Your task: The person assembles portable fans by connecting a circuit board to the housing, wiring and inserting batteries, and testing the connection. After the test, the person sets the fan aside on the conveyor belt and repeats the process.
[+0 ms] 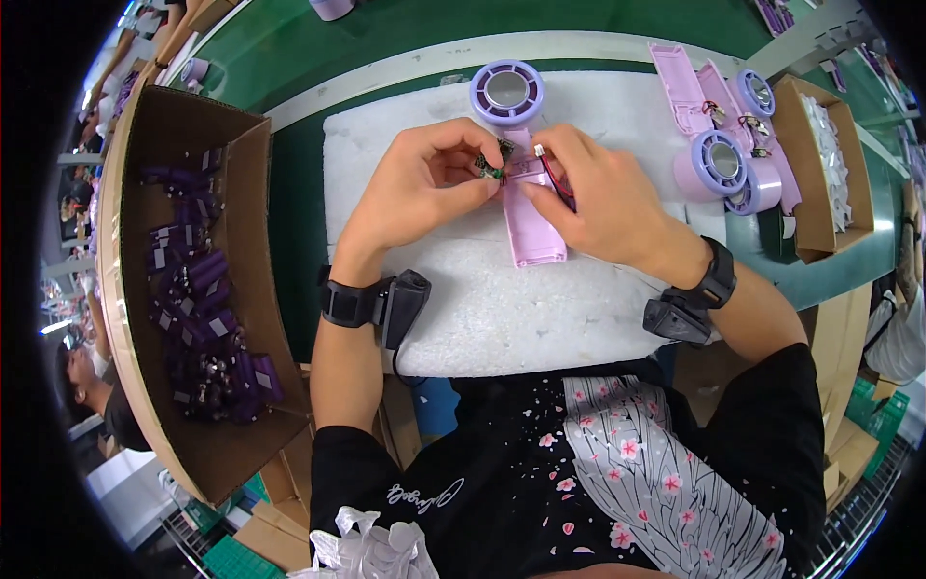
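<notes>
My left hand [424, 183] pinches a small green circuit board [494, 172] between thumb and fingers. My right hand [608, 193] is closed round a red and black wire lead [554, 178] with a white plug [539, 151] at its upper end. A dark purple piece, mostly hidden by the fingers, shows beside that lead. Beneath both hands lies an open pink handle shell [537, 236], pointing toward me. At its far end sits a round lavender fan head [507, 91] with a silver centre.
A white foam pad [473, 328] covers the green bench [405, 39]. To the left stands a cardboard box [246, 193] of purple battery cells [203, 275]. At the right are more lavender fan heads [719, 164], pink shells [678, 87] and a carton [858, 174] of white pieces.
</notes>
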A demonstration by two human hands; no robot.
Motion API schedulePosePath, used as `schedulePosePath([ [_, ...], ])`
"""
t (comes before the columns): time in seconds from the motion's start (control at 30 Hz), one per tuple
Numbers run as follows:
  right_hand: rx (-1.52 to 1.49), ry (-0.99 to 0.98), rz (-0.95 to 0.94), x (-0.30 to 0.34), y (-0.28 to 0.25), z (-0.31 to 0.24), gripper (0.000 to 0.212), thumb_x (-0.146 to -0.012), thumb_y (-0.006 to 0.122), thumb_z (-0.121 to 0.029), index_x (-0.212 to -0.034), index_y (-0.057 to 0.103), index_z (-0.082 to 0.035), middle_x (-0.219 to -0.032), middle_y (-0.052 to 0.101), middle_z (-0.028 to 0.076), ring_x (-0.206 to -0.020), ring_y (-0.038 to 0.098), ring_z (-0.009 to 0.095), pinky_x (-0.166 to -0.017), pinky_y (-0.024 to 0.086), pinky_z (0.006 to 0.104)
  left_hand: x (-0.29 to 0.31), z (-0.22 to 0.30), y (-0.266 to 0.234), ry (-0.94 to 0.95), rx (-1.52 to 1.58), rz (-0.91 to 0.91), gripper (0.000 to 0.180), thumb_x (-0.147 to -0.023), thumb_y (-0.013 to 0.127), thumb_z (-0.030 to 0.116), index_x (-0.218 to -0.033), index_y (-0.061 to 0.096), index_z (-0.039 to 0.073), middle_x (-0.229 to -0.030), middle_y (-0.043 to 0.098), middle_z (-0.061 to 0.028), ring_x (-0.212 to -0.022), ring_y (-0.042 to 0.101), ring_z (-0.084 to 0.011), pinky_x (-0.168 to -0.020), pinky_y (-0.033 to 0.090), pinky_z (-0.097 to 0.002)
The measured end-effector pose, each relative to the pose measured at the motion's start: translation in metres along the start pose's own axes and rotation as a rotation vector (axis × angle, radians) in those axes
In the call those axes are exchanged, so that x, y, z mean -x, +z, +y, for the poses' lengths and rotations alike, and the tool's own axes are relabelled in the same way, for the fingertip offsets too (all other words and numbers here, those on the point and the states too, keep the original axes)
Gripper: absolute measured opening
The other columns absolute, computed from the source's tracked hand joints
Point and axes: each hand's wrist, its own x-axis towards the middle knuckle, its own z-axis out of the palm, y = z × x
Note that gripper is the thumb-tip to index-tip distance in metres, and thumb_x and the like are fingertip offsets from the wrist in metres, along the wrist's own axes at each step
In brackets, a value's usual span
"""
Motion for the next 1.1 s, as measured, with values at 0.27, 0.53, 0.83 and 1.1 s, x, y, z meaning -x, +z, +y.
schedulePosePath([
  [0.27, 0.08, -0.17, -0.001, -0.002, -0.006, 0.002, 0.013, -0.079, 0.07, -0.009, -0.08, 0.058, -0.003, -0.089, 0.049, 0.008, -0.059, 0.056, 0.023, -0.051, 0.047, 0.0344, -0.006, -0.004, 0.002, 0.086, -0.028, -0.055, 0.011, -0.08, 0.069, -0.001, -0.091, 0.068, 0.0, -0.09, 0.063, -0.0014, -0.074, 0.056, -0.0092, -0.067, 0.046, -0.022],
  [0.53, 0.128, -0.197, -0.037, -0.003, -0.007, 0.0, 0.015, -0.075, 0.072, -0.011, -0.078, 0.059, -0.005, -0.089, 0.05, 0.007, -0.062, 0.057, 0.021, -0.053, 0.047, 0.0344, -0.006, 0.006, 0.007, 0.17, -0.257, -0.006, 0.01, -0.081, 0.074, 0.008, -0.088, 0.07, 0.001, -0.083, 0.061, -0.0025, -0.073, 0.055, -0.0096, -0.063, 0.042, -0.022],
  [0.83, 0.079, -0.146, 0.005, 0.01, -0.012, 0.008, 0.012, -0.079, 0.072, -0.013, -0.086, 0.066, -0.005, -0.091, 0.052, 0.007, -0.067, 0.058, 0.022, -0.058, 0.048, 0.0344, -0.008, -0.005, 0.008, 0.049, -0.02, -0.07, 0.008, -0.083, 0.072, 0.005, -0.089, 0.071, 0.0, -0.086, 0.065, -0.0014, -0.075, 0.057, -0.0081, -0.066, 0.045, -0.0216],
  [1.1, -0.066, -0.15, -0.019, 0.007, -0.008, 0.012, 0.011, -0.081, 0.071, -0.012, -0.088, 0.068, -0.006, -0.091, 0.05, 0.006, -0.064, 0.056, 0.02, -0.055, 0.046, 0.0321, -0.008, -0.005, -0.007, -0.002, -0.071, -0.123, 0.022, -0.079, 0.069, -0.01, -0.099, 0.069, -0.002, -0.097, 0.065, -0.0067, -0.081, 0.062, -0.0117, -0.074, 0.05, -0.0229],
])
